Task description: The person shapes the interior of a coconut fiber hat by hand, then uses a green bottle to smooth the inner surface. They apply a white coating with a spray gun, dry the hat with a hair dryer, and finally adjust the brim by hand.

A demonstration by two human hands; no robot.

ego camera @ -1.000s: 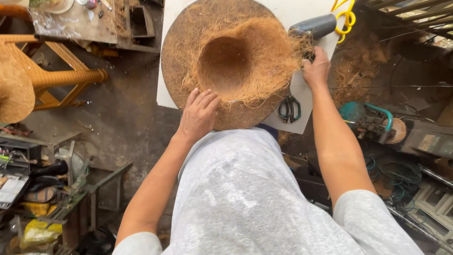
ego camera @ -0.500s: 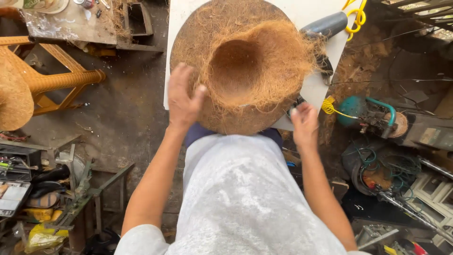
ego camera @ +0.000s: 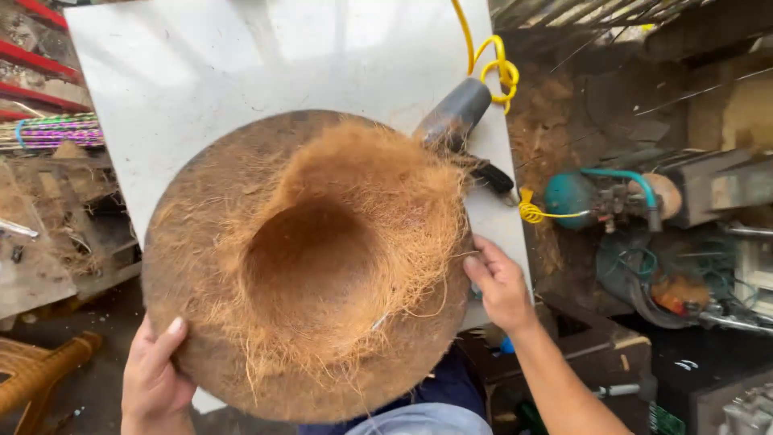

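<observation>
I see the left hand [ego camera: 155,379] low at the left, thumb up and pressed flat, remaining fingers curled under and out of sight. The right hand [ego camera: 501,282] sits higher at the right, fingers bent and closed in a grip, forearm running down toward the lower right corner.

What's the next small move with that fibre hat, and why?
Probably a small turn of the coconut-fibre hat between the two hands. The left hand grips the near-left brim, the right hand the right brim, and loose fibres stick out raggedly on the right side by the grey tool on the white tabletop.
</observation>
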